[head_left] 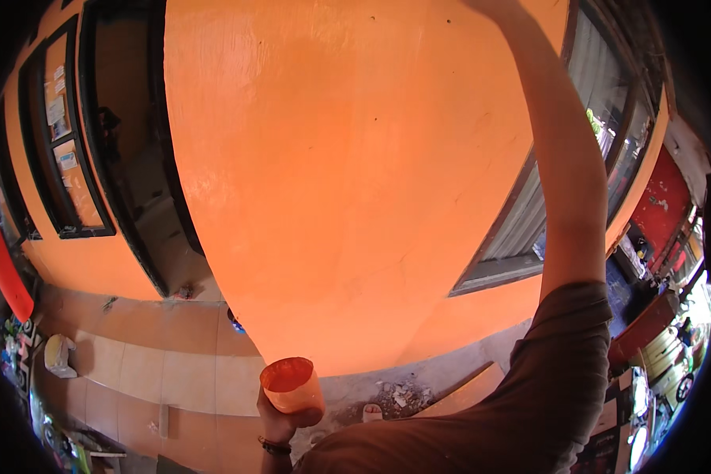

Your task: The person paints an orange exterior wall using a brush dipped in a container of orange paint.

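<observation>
The person's left hand (278, 421) is holding 1 orange container (295, 397) low in the view, in front of the foot of the orange wall (332, 197). That grip is curling around the container's lower side and supporting it from beneath, with the open mouth facing up toward the camera. The right arm (565, 166) is standing raised before the wall, but its hand is lying beyond the upper edge, so whether that grip is spread or pressed together cannot be told.

For steady work, the left hand should probably be holding the container level and just clear of the wall, with firm footing under the high reach. The container's inside is showing orange; how full it is cannot be told.

A dark-framed window (494, 274) is bordering the wall at right, partly hidden by the raised arm. A dark doorway (138, 158) is opening at left, above a tiled floor (142, 371). Pale rubble (403, 395) is lying beside a tan board (462, 389), likely hampering any sidestep.
</observation>
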The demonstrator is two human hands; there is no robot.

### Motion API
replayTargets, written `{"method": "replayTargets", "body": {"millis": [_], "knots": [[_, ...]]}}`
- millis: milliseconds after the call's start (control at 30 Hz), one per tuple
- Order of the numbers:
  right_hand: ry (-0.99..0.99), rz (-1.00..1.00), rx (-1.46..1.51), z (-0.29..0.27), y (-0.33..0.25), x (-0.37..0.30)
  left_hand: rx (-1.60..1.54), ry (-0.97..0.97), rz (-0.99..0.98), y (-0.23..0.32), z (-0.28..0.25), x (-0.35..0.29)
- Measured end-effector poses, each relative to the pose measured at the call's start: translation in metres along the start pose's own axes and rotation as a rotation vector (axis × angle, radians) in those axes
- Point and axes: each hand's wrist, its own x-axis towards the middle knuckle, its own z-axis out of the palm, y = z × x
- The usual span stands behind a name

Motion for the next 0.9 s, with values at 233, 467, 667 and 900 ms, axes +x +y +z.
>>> {"method": "replayTargets", "body": {"millis": [233, 467, 667, 900], "knots": [[0.233, -0.14, -0.459, 0.101, -0.028, -0.12, -0.004, 0.015, -0.033, -0.003, -0.002, -0.003], [-0.221, 0.034, -0.095, 0.177, -0.155, -0.367, 0.091, -0.053, -0.027, -0.006, -0.013, -0.005], [-0.402, 0.661, 0.974, 0.136, -0.093, -0.271, 0.102, -0.075, -0.003, 0.0, -0.015, -0.011], [0.12, 0.03, -0.007, 0.034, -0.031, -0.066, 0.049, -0.041, -0.029, 0.004, -0.006, -0.014]]}}
